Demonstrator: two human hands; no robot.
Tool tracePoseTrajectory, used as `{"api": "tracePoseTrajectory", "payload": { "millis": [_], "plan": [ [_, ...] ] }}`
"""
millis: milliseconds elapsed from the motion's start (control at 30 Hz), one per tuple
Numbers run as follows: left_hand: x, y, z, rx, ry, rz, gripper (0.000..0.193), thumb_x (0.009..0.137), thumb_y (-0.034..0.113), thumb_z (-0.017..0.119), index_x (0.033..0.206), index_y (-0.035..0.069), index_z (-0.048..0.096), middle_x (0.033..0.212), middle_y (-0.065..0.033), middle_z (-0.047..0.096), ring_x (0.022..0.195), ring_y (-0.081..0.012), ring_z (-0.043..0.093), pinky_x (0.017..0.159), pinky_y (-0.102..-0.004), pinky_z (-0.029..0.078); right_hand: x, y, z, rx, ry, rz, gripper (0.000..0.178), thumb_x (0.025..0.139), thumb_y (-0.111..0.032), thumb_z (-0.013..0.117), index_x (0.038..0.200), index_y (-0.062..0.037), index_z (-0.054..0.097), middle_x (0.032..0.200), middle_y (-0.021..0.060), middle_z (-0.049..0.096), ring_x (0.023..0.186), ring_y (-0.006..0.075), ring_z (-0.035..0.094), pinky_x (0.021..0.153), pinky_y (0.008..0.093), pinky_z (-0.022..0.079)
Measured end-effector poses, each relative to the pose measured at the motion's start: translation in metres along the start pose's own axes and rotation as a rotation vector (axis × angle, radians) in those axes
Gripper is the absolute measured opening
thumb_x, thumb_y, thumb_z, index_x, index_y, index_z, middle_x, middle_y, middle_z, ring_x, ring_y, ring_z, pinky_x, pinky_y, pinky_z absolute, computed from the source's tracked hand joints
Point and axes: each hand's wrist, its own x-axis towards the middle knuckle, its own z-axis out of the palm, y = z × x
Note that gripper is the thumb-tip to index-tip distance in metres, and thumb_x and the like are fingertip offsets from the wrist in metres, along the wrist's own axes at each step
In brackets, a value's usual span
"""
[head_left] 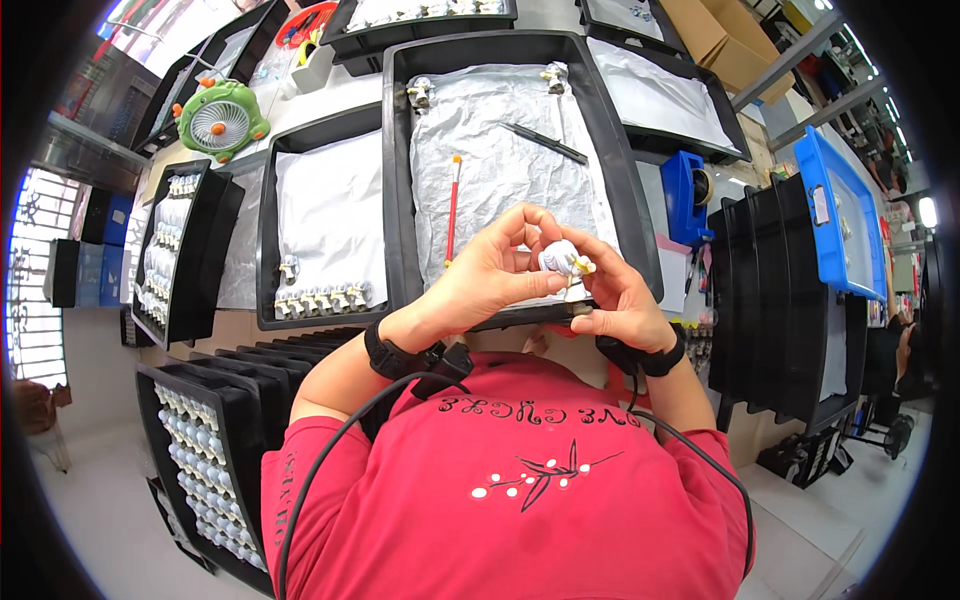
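Observation:
Just above the near edge of a large black tray [397, 170], both my hands hold one small white figurine [566, 260] with yellow parts. My left hand [490, 272] pinches it from the left, thumb along its underside. The fingers of my right hand [625, 297] curl round its other side and partly hide it. Crumpled white paper [520, 195] lines the tray. On it lie a slim red stick [453, 208] with an orange end and a black pen [545, 142]. Two similar figurines, one at the far left [420, 93] and one at the far right [555, 78], stand in the tray's corners.
Left of the main tray, a smaller paper-lined tray [268, 240] carries a row of figurines [322, 299]. A green fan [219, 122] stands behind it. Stacked black trays [775, 290], a blue tray [822, 225] and a blue tape dispenser [684, 195] are at the right.

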Motion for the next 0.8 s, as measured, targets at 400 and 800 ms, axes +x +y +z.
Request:
{"api": "tracePoseTrajectory", "payload": {
  "millis": [400, 800],
  "plan": [
    [-0.006, 0.02, -0.02, 0.32, 0.057, -0.048, 0.037, 0.08, 0.003, 0.064, 0.114, 0.002, 0.049, 0.101, -0.0026, 0.051, 0.096, -0.0129, 0.054, 0.082, -0.0263, 0.044, -0.036, -0.065, -0.019, -0.308, 0.338, -0.145, 0.078, 0.068, -0.005, 0.076, 0.136, -0.0059, 0.037, 0.12, 0.0023, 0.047, 0.106, 0.0107, 0.045, 0.092, 0.028, 0.036],
    [-0.036, 0.003, -0.061, 0.377, 0.284, 0.015, 0.03, 0.084, 0.011, 0.062, 0.111, 0.004, 0.051, 0.098, -0.0039, 0.056, 0.09, -0.0124, 0.056, 0.078, -0.0241, 0.044, -0.157, -0.243, -0.204, -1.864, 0.892, 0.45, 0.066, 0.059, -0.014, 0.074, 0.119, -0.0024, 0.05, 0.113, 0.0203, 0.057, 0.107, 0.0348, 0.054, 0.092, 0.0378, 0.042]
  ]
}}
